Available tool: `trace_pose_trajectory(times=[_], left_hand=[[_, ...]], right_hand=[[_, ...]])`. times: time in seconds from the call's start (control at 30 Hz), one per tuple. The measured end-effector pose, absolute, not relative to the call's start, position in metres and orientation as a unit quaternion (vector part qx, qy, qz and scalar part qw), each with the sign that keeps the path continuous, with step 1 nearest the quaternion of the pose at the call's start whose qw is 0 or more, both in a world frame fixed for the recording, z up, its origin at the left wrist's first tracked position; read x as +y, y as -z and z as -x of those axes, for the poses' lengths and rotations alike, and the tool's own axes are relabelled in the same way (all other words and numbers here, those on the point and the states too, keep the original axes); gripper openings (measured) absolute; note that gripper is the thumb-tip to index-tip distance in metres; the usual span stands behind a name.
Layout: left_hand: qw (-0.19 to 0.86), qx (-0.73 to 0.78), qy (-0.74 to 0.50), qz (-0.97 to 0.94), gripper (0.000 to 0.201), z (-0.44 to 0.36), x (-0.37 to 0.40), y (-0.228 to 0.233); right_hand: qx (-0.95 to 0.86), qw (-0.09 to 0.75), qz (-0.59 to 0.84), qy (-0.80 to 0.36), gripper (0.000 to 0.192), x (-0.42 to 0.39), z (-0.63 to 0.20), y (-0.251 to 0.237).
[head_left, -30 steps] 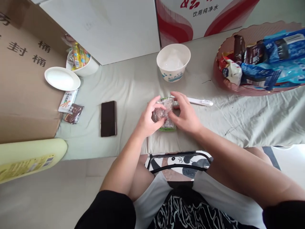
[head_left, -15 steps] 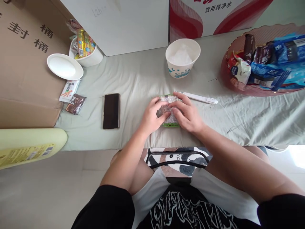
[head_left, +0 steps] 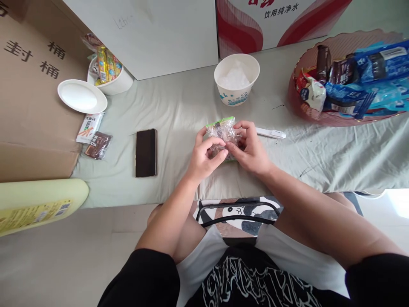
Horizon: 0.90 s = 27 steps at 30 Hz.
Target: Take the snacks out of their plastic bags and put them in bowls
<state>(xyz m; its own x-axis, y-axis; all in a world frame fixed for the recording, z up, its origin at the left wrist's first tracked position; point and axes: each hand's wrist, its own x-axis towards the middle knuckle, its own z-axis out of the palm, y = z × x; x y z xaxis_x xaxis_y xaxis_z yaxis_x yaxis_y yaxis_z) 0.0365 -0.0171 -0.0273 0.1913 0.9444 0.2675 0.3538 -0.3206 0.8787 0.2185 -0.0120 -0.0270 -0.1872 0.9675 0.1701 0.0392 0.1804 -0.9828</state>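
Between my hands is a small packet [head_left: 223,127] in crinkled clear plastic wrap with bright green edges; what it contains I cannot make out. My left hand [head_left: 206,155] grips its left side, thumb and forefinger pinching the wrap near the middle. On the other side my right hand [head_left: 251,149] holds it with bent fingers, the thumb tip close to the left fingertips. A white utility knife [head_left: 271,133] lies just beyond my right hand, partly hidden by it. Behind the packet stands a paper tub [head_left: 237,91] with crumpled clear plastic inside.
A phone [head_left: 146,152] lies to the left on the cloth-covered table [head_left: 172,111]. Farther left are two small snack packets [head_left: 99,146], a white lid [head_left: 82,96] and a tub of snacks [head_left: 119,83]. A pink basket [head_left: 292,96] of wrapped snacks stands right. Boxes [head_left: 179,34] line the back.
The packet has been tilted up, its far green edge now showing more. My right hand's fingers have curled round its right side. The view has shifted slightly.
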Motion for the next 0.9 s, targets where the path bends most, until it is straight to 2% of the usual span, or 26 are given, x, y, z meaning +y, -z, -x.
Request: trace_pose_trajectory(times=[0.1, 0.2, 0.4, 0.5, 0.57, 0.7, 0.8, 0.9], left_hand=[[0.411, 0.435, -0.467, -0.651, 0.045, -0.038, -0.013, 0.030], [0.461, 0.422, -0.497, -0.602, 0.067, -0.039, -0.011, 0.032], [0.492, 0.494, -0.449, -0.558, 0.090, -0.031, -0.010, 0.028], [0.448, 0.521, -0.489, -0.538, 0.097, -0.018, -0.004, 0.026], [0.413, 0.542, -0.517, -0.518, 0.098, -0.007, 0.002, 0.027], [0.396, 0.554, -0.564, -0.468, 0.089, 0.008, 0.011, 0.030], [0.434, 0.532, -0.579, -0.440, 0.070, 0.009, 0.013, 0.032], [0.449, 0.524, -0.566, -0.452, 0.063, 0.002, 0.013, 0.032]], right_hand=[[-0.597, 0.496, 0.426, -0.464, 0.040, -0.012, -0.217, 0.027], [-0.603, 0.493, 0.430, -0.457, 0.043, -0.013, -0.216, 0.028], [-0.636, 0.450, 0.454, -0.433, 0.054, -0.013, -0.219, 0.023], [-0.691, 0.435, 0.490, -0.305, 0.034, -0.009, -0.232, 0.016], [-0.703, 0.397, 0.553, -0.203, 0.023, -0.005, -0.246, 0.014], [-0.687, 0.309, 0.650, -0.101, 0.024, 0.002, -0.274, 0.024], [-0.684, 0.300, 0.656, -0.109, 0.014, 0.005, -0.282, 0.026], [-0.667, 0.352, 0.619, -0.222, 0.016, 0.002, -0.274, 0.015]])
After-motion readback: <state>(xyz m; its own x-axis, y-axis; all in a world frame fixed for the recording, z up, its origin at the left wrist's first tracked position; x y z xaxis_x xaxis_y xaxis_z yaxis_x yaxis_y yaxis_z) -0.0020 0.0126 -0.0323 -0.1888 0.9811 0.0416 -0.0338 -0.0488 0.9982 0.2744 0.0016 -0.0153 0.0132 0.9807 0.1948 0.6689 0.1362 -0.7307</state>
